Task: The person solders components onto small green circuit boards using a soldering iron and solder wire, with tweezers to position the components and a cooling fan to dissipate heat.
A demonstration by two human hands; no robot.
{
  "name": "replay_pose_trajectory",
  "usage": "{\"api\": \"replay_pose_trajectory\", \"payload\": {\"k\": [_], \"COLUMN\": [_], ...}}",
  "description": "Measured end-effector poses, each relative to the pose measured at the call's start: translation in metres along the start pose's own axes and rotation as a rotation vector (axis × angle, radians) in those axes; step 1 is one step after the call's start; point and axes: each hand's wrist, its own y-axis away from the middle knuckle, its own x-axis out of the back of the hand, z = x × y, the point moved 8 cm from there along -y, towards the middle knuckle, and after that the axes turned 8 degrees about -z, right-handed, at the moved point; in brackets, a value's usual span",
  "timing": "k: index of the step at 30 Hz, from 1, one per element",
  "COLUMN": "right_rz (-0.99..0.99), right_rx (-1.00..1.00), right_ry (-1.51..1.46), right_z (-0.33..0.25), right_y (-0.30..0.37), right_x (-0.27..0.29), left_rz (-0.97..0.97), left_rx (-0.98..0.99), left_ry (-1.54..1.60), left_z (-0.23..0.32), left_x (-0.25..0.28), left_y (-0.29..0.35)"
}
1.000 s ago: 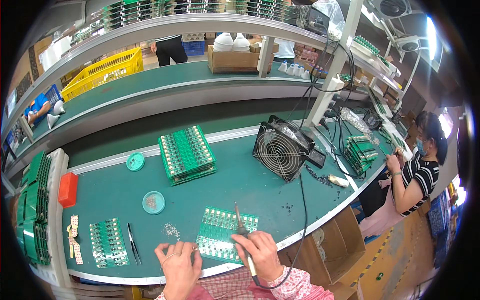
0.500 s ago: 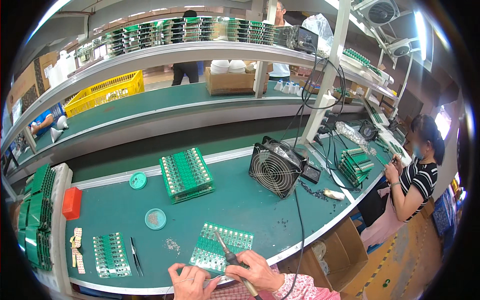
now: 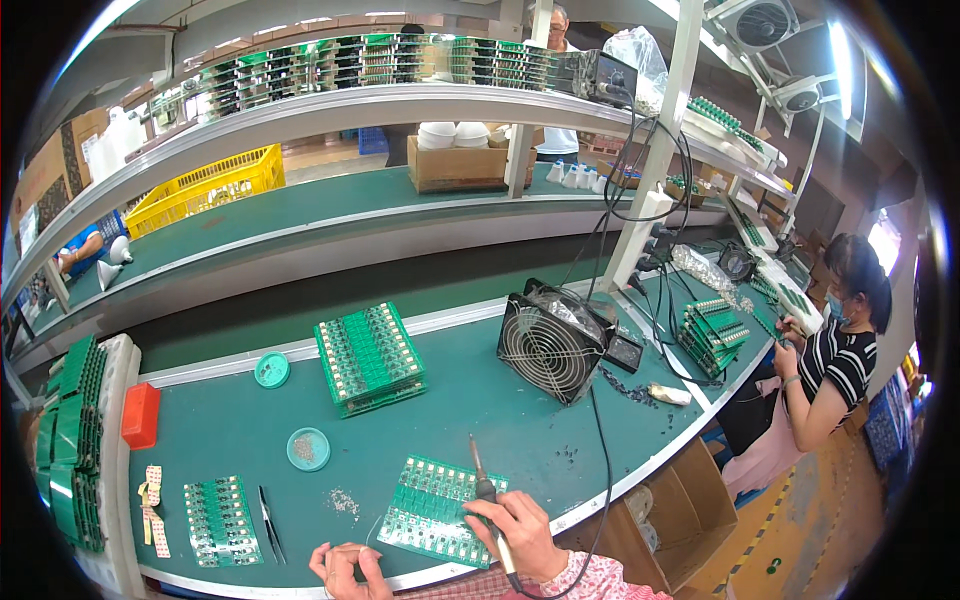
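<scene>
My right hand (image 3: 520,535) holds a soldering iron (image 3: 485,487) by its handle, near the right side of a green circuit board panel (image 3: 435,510) at the table's front edge. The iron's tip points away from me, over the panel's far right edge. Whether it touches anything I cannot tell. My left hand (image 3: 350,572), beside the panel's lower left corner, is closed on a thin solder wire (image 3: 375,530) whose end rises next to the panel. Farther left lie black tweezers (image 3: 271,525) and a second board panel (image 3: 222,522).
A stack of boards (image 3: 370,358), a fan (image 3: 548,345) and two round green dishes (image 3: 308,449) stand on the table. At left are a red box (image 3: 140,416) and racked boards (image 3: 70,440). The iron's cable (image 3: 601,450) crosses the table's front edge. A co-worker (image 3: 835,350) sits at right.
The soldering iron has moved off the middle of the panel toward its far right. My left hand has drawn left and down, away from the panel, with the wire.
</scene>
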Motion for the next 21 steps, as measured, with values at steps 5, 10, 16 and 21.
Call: {"api": "replay_pose_trajectory", "payload": {"k": [5, 10, 16, 21], "right_rz": [-0.018, -0.039, -0.025, -0.028], "right_rx": [-0.015, -0.036, -0.021, -0.022], "right_ry": [-0.002, 0.009, 0.008, 0.017], "right_z": [-0.001, 0.005, 0.006, -0.002], "right_y": [-0.001, -0.002, -0.006, -0.004], "right_x": [0.000, -0.002, -0.002, 0.005], "left_rz": [0.035, 0.051, -0.014, -0.049], "left_rx": [-0.083, -0.110, -0.074, -0.125], "left_ry": [-0.113, -0.158, -0.064, -0.041], "left_z": [0.011, 0.013, 0.015, 0.018], "left_x": [-0.001, -0.006, -0.007, -0.012], "left_y": [0.003, -0.001, -0.010, -0.005]}}
